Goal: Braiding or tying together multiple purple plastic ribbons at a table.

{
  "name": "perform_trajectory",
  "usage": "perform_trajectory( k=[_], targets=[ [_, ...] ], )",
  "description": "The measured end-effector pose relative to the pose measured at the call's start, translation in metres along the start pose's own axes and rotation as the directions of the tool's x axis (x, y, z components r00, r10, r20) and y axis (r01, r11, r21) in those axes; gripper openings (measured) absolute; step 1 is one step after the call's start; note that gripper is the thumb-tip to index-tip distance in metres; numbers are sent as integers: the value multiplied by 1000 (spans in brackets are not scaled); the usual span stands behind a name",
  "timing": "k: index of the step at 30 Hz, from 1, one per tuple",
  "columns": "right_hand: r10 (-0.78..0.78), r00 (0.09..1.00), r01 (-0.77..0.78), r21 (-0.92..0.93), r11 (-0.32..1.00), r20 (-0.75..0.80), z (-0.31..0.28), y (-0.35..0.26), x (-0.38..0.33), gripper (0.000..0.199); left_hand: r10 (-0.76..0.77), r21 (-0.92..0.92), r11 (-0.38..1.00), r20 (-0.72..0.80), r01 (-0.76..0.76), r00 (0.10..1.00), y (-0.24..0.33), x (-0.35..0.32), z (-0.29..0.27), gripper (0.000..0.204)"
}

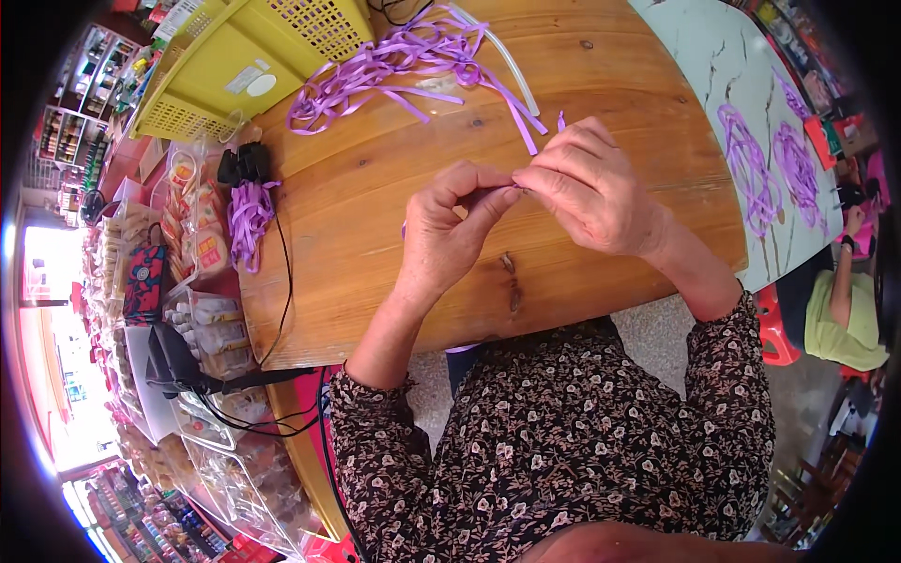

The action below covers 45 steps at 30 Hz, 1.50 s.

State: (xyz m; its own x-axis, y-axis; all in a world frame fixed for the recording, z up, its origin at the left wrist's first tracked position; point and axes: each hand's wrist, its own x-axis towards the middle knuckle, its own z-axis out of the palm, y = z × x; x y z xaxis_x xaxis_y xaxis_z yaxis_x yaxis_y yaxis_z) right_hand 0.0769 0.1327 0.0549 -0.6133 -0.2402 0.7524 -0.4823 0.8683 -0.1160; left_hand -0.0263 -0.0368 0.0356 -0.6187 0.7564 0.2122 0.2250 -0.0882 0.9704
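Observation:
Over the wooden table, my left hand and my right hand meet at their fingertips. Both pinch a thin purple ribbon, stretched short between thumbs and forefingers. A small purple tip pokes up behind my right knuckles, and a bit of purple shows beside my left palm; most of the held ribbon is hidden by the fingers. Just beyond my hands lies a loose, tangled pile of purple ribbons, some ends trailing toward my right hand. A pale curved strip rests alongside the pile.
A yellow plastic basket stands at the far left. By the left table edge are a purple ribbon bundle, a black device and cables. Looped purple ribbons lie on the marble-patterned table at right, near another person.

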Motion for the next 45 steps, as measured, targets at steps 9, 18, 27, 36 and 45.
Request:
perform_trajectory(
  k=[9,18,27,36,45],
  targets=[
    [179,984,-178,-228,957,-17,-75,35,-18,17,209,432,887,-60,-163,976,17,-8,-71,7],
    [426,864,-502,-402,766,-268,-143,57,-76,12,229,473,876,-231,-96,946,5,-31,-145,11],
    [492,742,-660,-364,657,-455,-181,70,-136,13,193,357,934,-540,15,819,4,-58,-190,7],
    [855,314,-497,696,518,-412,-175,78,-156,12,97,-149,970,-481,-190,871,-14,-65,-203,14],
    [946,309,404,914,-33,-102,-140,78,-118,14,127,-874,352,-310,-335,942,-41,-31,-182,19]
  ],
)
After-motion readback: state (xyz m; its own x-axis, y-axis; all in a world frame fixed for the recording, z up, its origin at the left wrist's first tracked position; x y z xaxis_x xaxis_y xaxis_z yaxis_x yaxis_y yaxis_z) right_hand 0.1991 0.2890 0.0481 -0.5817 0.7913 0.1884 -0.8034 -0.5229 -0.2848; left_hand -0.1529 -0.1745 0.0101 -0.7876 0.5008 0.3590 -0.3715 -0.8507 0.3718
